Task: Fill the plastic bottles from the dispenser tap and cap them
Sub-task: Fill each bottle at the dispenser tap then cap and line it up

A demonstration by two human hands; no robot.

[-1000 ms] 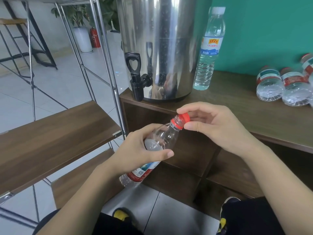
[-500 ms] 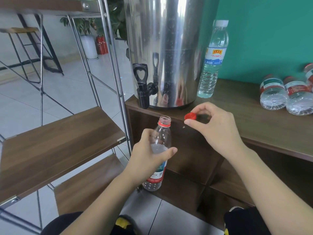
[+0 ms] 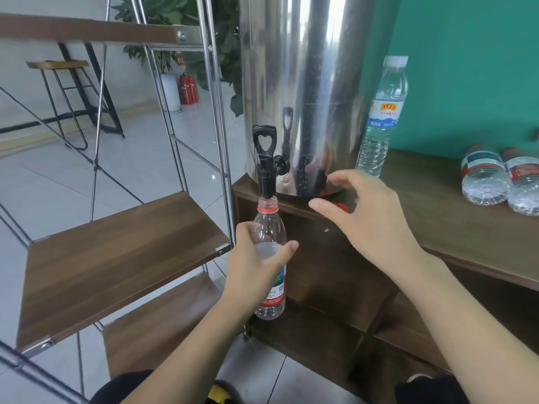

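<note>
My left hand (image 3: 256,266) grips a clear plastic bottle (image 3: 269,228) upright, its open red-ringed mouth right under the black tap (image 3: 267,167) of the steel dispenser (image 3: 300,91). The bottle looks empty. The red cap (image 3: 341,206) lies on the wooden counter (image 3: 455,220) just in front of the dispenser's base. Above it hovers my right hand (image 3: 364,211), fingers spread and loose, holding nothing. The hand partly hides the cap.
A tall capped water bottle (image 3: 382,112) stands to the right of the dispenser. Two capped bottles (image 3: 484,179) lie on their sides at the counter's right end. A metal-framed rack with wooden shelves (image 3: 116,255) stands to the left of the counter.
My right hand took the red cap off, set it on the counter and let go. My left hand turned the bottle upright and raised its mouth to the tap.
</note>
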